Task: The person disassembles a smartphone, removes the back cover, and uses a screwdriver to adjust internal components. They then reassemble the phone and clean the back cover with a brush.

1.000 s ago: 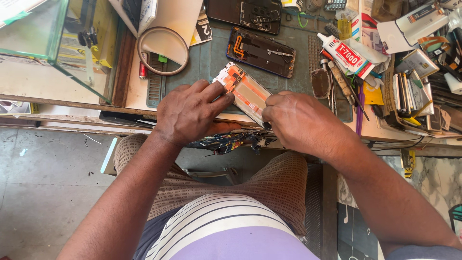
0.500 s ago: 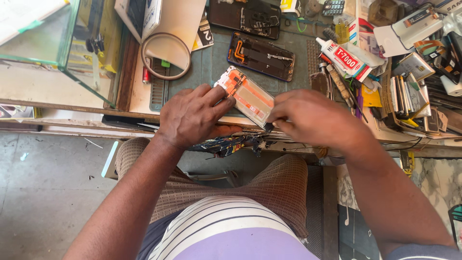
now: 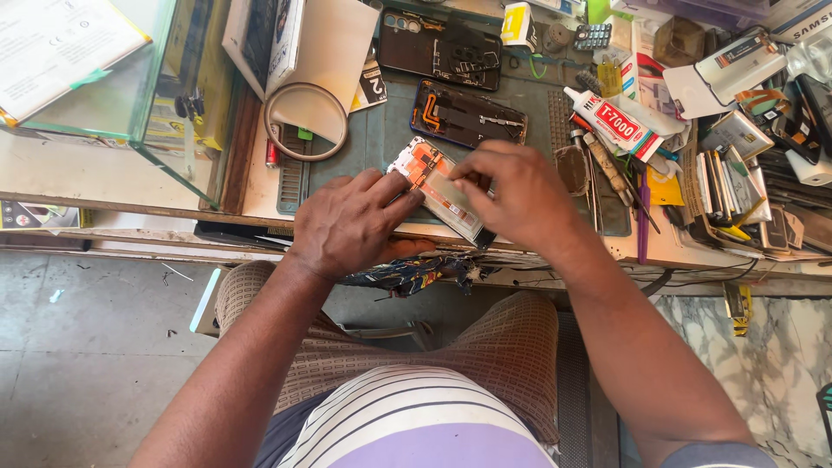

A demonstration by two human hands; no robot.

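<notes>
The opened phone frame lies tilted across the front edge of the worktop, its orange-and-white inner side facing up, one end pointing toward the far left and the other toward the near right. The left hand rests on the worktop just left of the frame; its fingers are extended and pressed against the frame's left edge and upper corner, steadying rather than enclosing it. The right hand covers the frame's right portion; its fingers are curled down onto the frame's surface, pinched close together – whether they grip a small part or tool cannot be told. Beyond the frame, on the dark mat, lie two further opened phone bodies — one blue-edged, one black. A white adhesive tube with red label lies to the right, near hand tools. A round ring rests on a white sheet at left, beside a glass case.
</notes>
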